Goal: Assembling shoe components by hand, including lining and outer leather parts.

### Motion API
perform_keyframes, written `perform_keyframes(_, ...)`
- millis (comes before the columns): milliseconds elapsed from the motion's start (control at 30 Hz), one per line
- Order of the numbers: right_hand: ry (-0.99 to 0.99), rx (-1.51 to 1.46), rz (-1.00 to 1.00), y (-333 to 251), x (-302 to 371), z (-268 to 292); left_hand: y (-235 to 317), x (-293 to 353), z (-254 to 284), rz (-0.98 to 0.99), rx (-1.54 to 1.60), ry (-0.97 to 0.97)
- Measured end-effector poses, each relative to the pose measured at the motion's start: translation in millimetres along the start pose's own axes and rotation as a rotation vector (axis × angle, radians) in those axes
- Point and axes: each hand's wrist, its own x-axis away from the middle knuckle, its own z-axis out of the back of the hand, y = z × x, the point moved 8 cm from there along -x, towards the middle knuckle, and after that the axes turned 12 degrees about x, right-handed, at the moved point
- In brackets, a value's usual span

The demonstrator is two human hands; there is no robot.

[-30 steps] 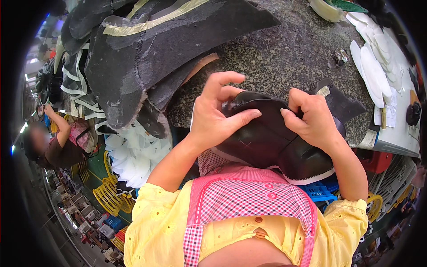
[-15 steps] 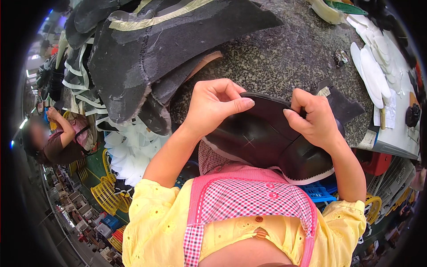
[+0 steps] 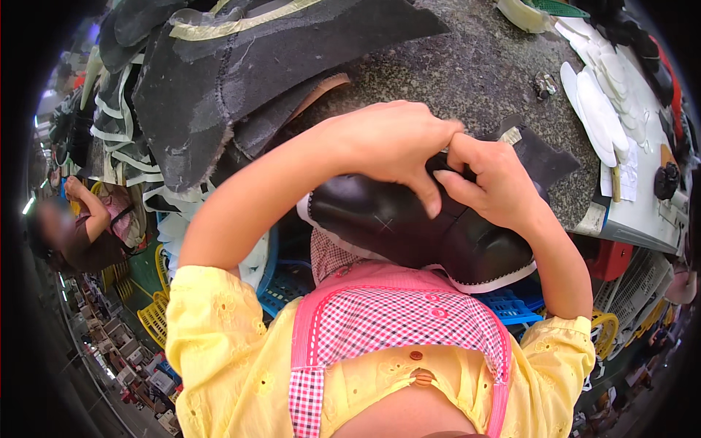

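A shiny black leather boot upper (image 3: pixel 380 226) lies across the near edge of the stone-topped table, against my apron. Its lower edge has a pale, zigzag-trimmed border, and a thin cross is marked on the leather. My left hand (image 3: pixel 394 142) arches over the top edge, fingers curled behind and thumb pointing down in front of the leather. Touching its fingertips, my right hand (image 3: pixel 496 179) grips the same edge with bent fingers and thumb. The stretch of edge between the hands is mostly hidden by the fingers.
Large dark fabric pieces (image 3: pixel 292 55) are heaped at the far left of the speckled tabletop (image 3: pixel 438 66). White insole-shaped pieces (image 3: pixel 595 117) lie at right. Blue baskets (image 3: pixel 511 305) stand below the table edge. At left sits another person (image 3: pixel 84 226).
My left hand has moved right along the upper's top edge and now meets my right hand. The left thumb has swung downward. The view has shifted slightly.
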Motion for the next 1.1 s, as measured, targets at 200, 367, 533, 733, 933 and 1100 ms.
perform_keyframes(200,-0.006,0.034,-0.057,37,37,7,-36,-11,-20,0.161,0.227,-0.080)
perform_keyframes(367,-0.178,0.376,0.084,2,22,22,-35,-21,-24,0.104,0.304,-0.084)
perform_keyframes(533,-0.166,0.700,0.245,-15,-2,19,-47,-16,-25,-0.042,0.399,-0.071)
perform_keyframes(733,-0.260,0.560,0.322,20,-39,-3,-59,-13,-20,0.092,0.210,-0.112)
perform_keyframes(933,-0.262,0.520,0.395,25,-63,-20,-84,-18,-9,0.134,0.054,0.094)
perform_keyframes(1100,-0.403,0.499,0.276,42,-75,-31,-88,-11,-9,0.159,0.132,0.152)
